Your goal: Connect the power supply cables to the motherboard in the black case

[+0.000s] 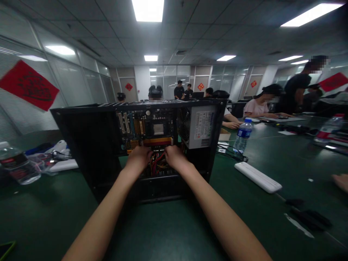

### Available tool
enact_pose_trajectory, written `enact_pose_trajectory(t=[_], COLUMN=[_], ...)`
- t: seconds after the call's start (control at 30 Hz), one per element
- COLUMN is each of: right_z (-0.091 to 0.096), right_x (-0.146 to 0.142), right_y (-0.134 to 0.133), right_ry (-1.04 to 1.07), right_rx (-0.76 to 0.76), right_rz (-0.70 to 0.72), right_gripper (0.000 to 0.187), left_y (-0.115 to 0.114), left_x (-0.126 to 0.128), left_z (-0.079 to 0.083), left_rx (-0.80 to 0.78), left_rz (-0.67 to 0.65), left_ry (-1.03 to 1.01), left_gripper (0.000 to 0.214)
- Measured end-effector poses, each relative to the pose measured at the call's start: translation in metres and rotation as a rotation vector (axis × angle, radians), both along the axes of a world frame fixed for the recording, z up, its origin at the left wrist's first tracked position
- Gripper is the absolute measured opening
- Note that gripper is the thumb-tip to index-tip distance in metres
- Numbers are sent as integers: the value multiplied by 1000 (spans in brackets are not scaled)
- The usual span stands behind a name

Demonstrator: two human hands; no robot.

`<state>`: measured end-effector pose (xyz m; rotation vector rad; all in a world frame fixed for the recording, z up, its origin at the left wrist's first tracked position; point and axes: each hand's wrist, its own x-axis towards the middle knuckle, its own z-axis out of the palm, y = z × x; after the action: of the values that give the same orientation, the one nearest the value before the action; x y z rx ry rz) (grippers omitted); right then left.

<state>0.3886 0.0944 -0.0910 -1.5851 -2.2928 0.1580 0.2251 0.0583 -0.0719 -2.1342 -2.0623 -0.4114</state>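
An open black computer case (81, 137) lies on its side on the green table, its inside facing me. In it I see a motherboard (146, 127) with coloured slots, a grey power supply (202, 128) at the right, and a bundle of red and yellow cables (157, 163). My left hand (138, 157) and my right hand (175, 156) both reach into the case, side by side at the lower edge of the motherboard. Their fingers curl down onto a long red-and-yellow part there; what they grip is hidden.
A water bottle (243, 136) and a white power strip (258, 177) lie right of the case. Another bottle (16, 163) and white items lie left. Dark tools (310, 217) rest near the right front. Several people sit or stand at tables behind and to the right.
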Motion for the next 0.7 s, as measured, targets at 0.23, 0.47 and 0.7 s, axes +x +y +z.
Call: enact_pose_trajectory(t=[0.23, 0.47, 0.7], right_z=[-2, -2, -2], right_x=[1, 1, -1], right_y=[1, 1, 7], right_ry=[-1, 0, 15], right_rx=[30, 34, -20], right_rz=[2, 6, -20], right_gripper=[26, 28, 25], left_y=[6, 3, 3], left_x=[14, 20, 19], left_z=[-3, -5, -6], left_rx=[-18, -15, -45], left_rz=[25, 76, 56], left_ry=[71, 114, 84], left_gripper=[36, 39, 40])
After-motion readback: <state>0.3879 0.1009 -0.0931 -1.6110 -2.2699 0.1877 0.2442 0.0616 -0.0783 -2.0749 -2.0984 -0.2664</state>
